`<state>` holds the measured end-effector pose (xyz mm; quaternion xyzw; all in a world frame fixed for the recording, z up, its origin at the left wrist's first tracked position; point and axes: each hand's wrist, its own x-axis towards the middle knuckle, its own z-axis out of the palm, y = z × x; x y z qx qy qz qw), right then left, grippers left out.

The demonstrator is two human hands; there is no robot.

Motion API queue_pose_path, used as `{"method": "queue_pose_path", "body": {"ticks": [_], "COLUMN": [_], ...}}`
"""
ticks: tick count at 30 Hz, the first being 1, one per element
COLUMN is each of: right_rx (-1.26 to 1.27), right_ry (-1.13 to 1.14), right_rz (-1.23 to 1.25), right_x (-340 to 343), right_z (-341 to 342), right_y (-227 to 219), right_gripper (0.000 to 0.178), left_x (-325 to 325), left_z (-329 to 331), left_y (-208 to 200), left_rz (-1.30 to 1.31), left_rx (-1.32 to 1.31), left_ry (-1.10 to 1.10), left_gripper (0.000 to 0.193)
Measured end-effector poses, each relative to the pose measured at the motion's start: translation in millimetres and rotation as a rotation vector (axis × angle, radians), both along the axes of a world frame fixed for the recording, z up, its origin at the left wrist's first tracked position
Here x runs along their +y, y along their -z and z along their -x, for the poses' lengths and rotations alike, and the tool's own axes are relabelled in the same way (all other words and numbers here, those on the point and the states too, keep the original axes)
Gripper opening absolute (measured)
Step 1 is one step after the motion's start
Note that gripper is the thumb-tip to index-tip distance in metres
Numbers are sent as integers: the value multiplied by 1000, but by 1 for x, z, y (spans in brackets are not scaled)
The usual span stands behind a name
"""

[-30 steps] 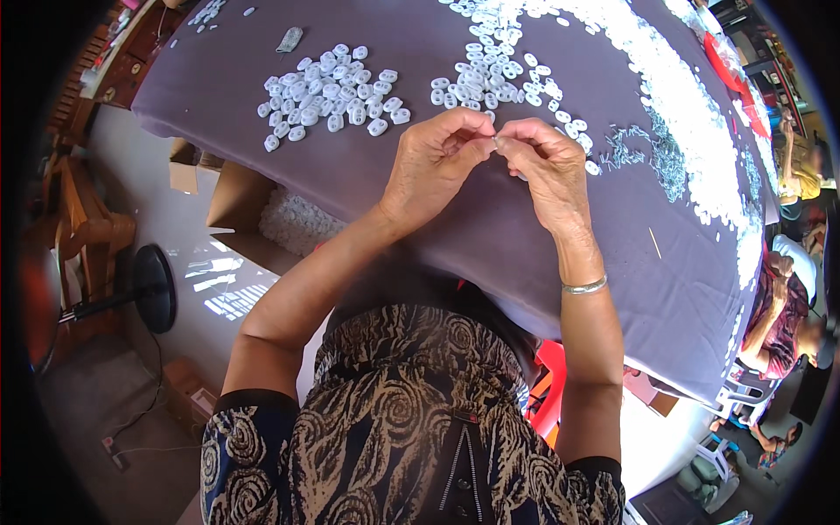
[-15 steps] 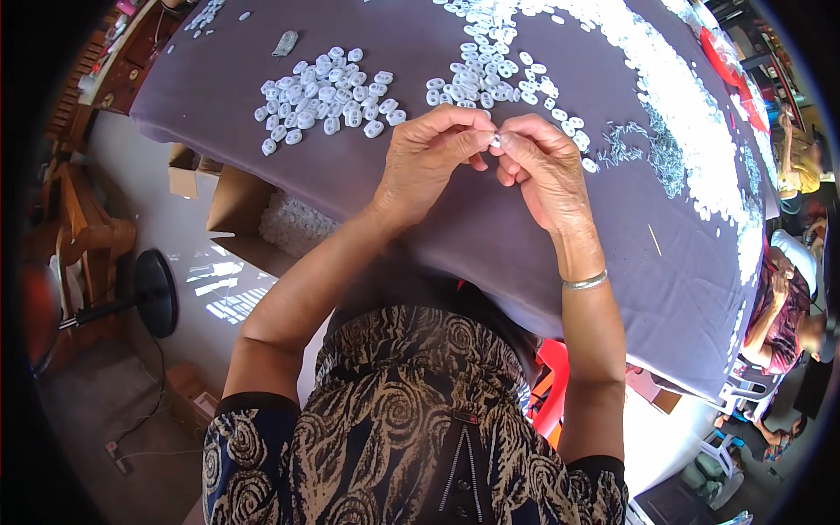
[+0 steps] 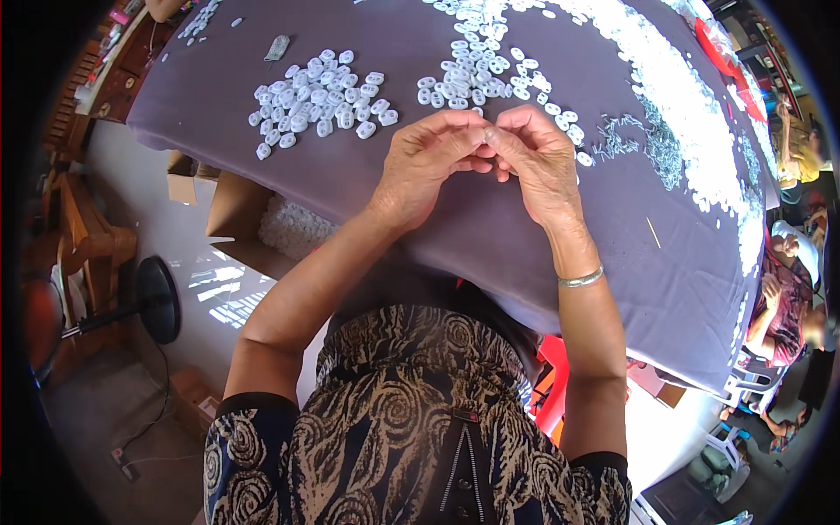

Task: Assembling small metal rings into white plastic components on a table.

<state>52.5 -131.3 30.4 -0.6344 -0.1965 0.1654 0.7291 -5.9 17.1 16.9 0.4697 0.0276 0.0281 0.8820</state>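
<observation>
My left hand (image 3: 429, 166) and my right hand (image 3: 542, 171) meet above the near part of the dark cloth-covered table (image 3: 350, 179). Thumbs and forefingers of both are pinched tip to tip on a small white plastic piece, which the fingers now almost wholly hide. Left of them lies a loose heap of white oval two-hole plastic pieces (image 3: 311, 98). More such oval pieces (image 3: 472, 74) spread just beyond my fingertips. To the right of my right hand are small thin metal parts, like springs (image 3: 662, 149). A bracelet (image 3: 581, 278) circles my right wrist.
A long bank of small white parts (image 3: 687, 105) runs down the table's right side. A thin stick (image 3: 654, 233) and a small grey object (image 3: 277, 47) lie on the cloth. Below the left edge stands an open cardboard box (image 3: 234, 208). Other people (image 3: 774, 302) sit at right.
Both hands stay pinched together, but the fingertips have closed further over the white piece, which showed between them before. The view has shifted slightly, moving the table's contents a little up and left.
</observation>
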Motion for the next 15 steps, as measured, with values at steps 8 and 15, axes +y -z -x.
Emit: {"method": "queue_pose_path", "body": {"ticks": [8, 15], "right_rx": [-12, -64], "right_ry": [5, 13], "right_rz": [-36, 65], "right_x": [-3, -4], "right_z": [-1, -1], "right_y": [-1, -5], "right_gripper": [8, 9], "left_x": [1, -1], "left_z": [-1, 1], "left_y": [0, 4], "left_rz": [-67, -229], "left_rx": [-32, -163], "left_ry": [11, -149], "left_gripper": [13, 12]}}
